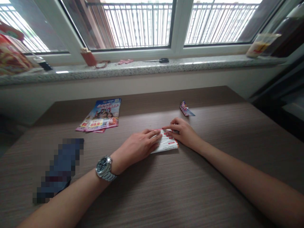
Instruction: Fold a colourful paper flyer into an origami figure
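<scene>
A folded paper leaflet (169,143), white with red print, lies on the table in front of me. My left hand (140,144), with a steel watch (104,167) on its wrist, rests flat over the leaflet's left part, fingers stretched out and slightly apart. At the upper right edge of the paper is my right hand (182,131). Its index finger and thumb reach onto the leaflet with a gap between them, while the other fingers are bent. The leaflet's left side is hidden under my left hand.
Colourful flyers (104,115) lie at the back left of the brown table (147,196). A small folded paper piece (186,109) stands beyond my right hand. A blurred-out dark object (60,169) is at the left. Scissors (163,60) and a plastic cup (261,46) are on the windowsill.
</scene>
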`<state>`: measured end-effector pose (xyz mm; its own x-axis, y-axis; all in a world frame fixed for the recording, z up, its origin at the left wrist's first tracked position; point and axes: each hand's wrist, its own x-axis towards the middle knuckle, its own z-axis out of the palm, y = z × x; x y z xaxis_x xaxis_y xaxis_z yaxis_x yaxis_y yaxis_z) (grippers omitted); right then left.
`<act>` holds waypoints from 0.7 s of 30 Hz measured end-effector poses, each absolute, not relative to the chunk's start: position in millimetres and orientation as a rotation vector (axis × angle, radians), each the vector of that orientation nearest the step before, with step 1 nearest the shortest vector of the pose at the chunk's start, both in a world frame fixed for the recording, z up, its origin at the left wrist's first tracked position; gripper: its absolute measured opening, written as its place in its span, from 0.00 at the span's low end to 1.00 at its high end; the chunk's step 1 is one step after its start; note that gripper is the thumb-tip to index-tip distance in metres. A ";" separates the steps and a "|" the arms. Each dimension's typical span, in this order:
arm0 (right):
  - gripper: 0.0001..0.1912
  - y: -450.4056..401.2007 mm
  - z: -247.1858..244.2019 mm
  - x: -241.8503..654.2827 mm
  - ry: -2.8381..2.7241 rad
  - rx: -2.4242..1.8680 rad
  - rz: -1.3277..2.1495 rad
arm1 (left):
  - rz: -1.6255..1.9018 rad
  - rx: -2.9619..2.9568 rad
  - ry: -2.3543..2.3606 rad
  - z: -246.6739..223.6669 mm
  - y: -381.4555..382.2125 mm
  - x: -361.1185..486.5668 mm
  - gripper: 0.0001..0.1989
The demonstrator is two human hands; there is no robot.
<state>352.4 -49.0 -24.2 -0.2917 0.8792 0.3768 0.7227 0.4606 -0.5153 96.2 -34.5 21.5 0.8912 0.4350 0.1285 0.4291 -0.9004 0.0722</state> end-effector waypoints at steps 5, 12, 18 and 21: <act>0.07 -52.5 -17.0 349.8 -1.989 -1.400 0.424 | 0.225 3.023 0.662 22.3 -34.1 96.1 0.18; 0.08 -51.8 -18.6 349.7 -1.950 -1.450 0.443 | 0.255 3.041 0.658 20.8 -34.0 96.0 0.18; 0.08 -50.8 -20.0 350.6 -1.945 -1.445 0.437 | 0.260 3.029 0.659 21.2 -34.1 95.2 0.18; 0.08 -50.4 -20.4 350.8 -1.943 -1.447 0.440 | 0.242 3.023 0.673 21.5 -34.2 95.1 0.18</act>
